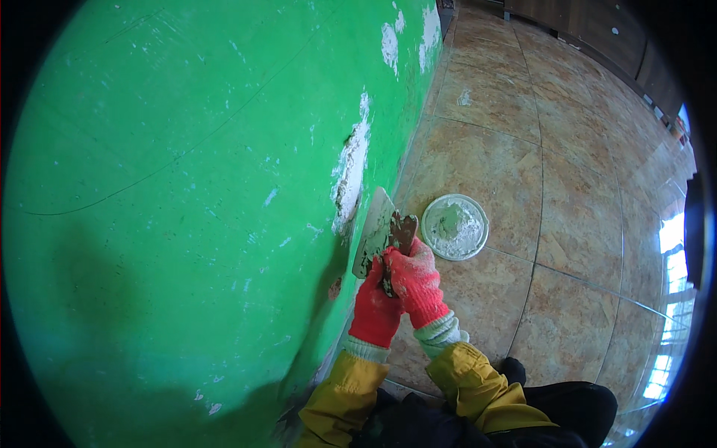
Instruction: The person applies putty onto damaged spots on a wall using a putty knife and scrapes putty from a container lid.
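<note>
Both my hands, in pink-red gloves, meet low beside the green wall [187, 134]. My left hand [374, 310] grips the lower part of a wide putty knife [370, 231] with a putty-smeared pale metal blade. My right hand [415, 278] is closed just above it on dark, putty-caked tool handles [401, 233]; whether these belong to one knife or two, I cannot tell. Above the blade, a long white putty patch [352, 164] covers damaged wall. To the right of my hands, a round, shallow white lid or tub [455, 226] holds pale putty on the floor.
Brown mottled tiles [575, 209] stretch to the right from the wall's foot. Dark wooden panels [597, 33] stand along the far upper right edge. More white patches [389, 48] mark the wall higher up. Bright window light shows at the right rim; my dark-clad knee is at lower right.
</note>
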`<state>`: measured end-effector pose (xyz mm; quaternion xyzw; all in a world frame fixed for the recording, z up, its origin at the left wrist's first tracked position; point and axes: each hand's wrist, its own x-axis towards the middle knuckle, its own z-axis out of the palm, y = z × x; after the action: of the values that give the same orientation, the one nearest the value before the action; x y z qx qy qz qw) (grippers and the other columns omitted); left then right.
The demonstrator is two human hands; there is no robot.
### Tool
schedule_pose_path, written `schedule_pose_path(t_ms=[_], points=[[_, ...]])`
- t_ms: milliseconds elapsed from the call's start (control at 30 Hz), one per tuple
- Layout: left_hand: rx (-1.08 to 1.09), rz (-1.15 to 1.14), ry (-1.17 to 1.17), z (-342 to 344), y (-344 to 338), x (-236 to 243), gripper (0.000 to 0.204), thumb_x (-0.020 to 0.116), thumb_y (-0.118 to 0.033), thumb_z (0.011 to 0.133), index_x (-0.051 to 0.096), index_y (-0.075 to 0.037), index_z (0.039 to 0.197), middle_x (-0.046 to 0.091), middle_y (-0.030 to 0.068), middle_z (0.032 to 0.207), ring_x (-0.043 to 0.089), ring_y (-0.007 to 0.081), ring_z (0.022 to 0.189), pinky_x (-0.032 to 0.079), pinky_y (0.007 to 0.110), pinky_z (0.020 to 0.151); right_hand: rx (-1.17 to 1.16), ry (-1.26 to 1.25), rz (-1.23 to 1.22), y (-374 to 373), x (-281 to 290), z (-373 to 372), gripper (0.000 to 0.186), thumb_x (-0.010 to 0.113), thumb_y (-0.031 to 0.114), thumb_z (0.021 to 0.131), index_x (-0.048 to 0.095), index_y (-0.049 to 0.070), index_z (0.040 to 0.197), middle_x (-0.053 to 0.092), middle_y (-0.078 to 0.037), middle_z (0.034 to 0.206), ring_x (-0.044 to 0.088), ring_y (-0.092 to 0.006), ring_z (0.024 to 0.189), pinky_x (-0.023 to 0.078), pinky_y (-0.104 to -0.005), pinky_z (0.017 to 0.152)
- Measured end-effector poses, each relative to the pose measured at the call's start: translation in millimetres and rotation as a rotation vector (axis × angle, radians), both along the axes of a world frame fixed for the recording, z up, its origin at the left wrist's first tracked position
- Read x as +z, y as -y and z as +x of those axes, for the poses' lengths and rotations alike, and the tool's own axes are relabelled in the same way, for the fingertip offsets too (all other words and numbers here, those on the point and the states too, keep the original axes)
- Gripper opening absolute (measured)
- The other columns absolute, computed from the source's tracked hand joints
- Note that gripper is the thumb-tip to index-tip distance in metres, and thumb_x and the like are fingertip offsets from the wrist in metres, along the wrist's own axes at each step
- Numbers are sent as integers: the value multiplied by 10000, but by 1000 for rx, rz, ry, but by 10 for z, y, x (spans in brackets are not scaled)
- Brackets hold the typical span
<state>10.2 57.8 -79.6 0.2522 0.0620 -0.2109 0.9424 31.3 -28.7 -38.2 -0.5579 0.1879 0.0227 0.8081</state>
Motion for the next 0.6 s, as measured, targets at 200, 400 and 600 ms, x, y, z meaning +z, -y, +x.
schedule_pose_path(t_ms=[200, 400, 600], points=[[-63, -261, 95, 275, -74, 142, 472, 399, -438, 928, 449, -81, 1233, 518, 114, 1183, 514, 266, 1062, 405, 404, 917, -62, 181, -248, -318, 62, 376, 490, 547, 102, 797, 450, 23, 1271, 634, -174, 941, 612, -239, 850, 458, -319, 762], [19, -285, 153, 299, -212, 130, 485, 414, -447, 916, 444, -71, 1222, 518, 121, 1155, 511, 269, 1047, 397, 413, 915, 182, 75, -721, -451, 397, 421, 638, 555, 222, 778, 320, 58, 1348, 593, -261, 949, 562, -430, 908, 445, -449, 783], [86, -351, 173, 119, -244, 75, 499, 429, -456, 905, 438, -61, 1210, 518, 127, 1127, 508, 272, 1032, 389, 422, 913, 349, 96, -816, -510, 245, 227, 716, 561, 238, 783, 215, 90, 1392, 608, -236, 945, 585, -415, 874, 436, -500, 763]])
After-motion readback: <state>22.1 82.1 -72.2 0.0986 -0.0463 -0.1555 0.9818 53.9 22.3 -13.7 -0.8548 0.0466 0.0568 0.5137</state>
